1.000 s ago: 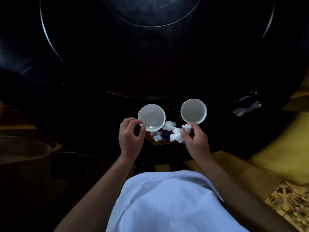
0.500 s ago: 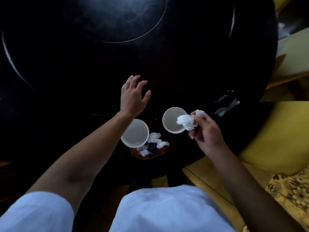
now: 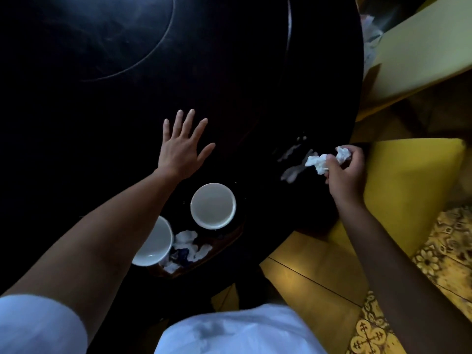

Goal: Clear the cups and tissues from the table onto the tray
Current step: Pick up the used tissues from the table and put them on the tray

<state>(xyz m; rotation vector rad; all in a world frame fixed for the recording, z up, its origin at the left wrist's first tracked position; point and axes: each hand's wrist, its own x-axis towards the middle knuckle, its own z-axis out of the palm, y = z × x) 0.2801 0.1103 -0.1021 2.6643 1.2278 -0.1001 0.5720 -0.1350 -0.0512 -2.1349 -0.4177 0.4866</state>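
Note:
Two white cups stand on a small dark tray [image 3: 229,240] at the near edge of the dark round table [image 3: 242,85]: one cup [image 3: 213,206] in the open, the other cup [image 3: 154,242] partly hidden under my left forearm. Crumpled white tissues [image 3: 189,245] lie on the tray between them. My left hand [image 3: 182,146] lies flat with fingers spread on the table beyond the cups, holding nothing. My right hand [image 3: 344,172] is closed on a crumpled white tissue [image 3: 319,162] at the table's right edge, beside a pale wet smear [image 3: 292,164].
Yellow chair cushions [image 3: 408,187] stand close to the table's right edge, with another yellow seat [image 3: 421,47] further back. A patterned tile floor [image 3: 378,328] shows at lower right. A round inset ring [image 3: 102,34] marks the table's centre.
My left hand let go of the cup and moved out flat on the table. My right hand lifted a tissue from the tray and carried it right to the smear.

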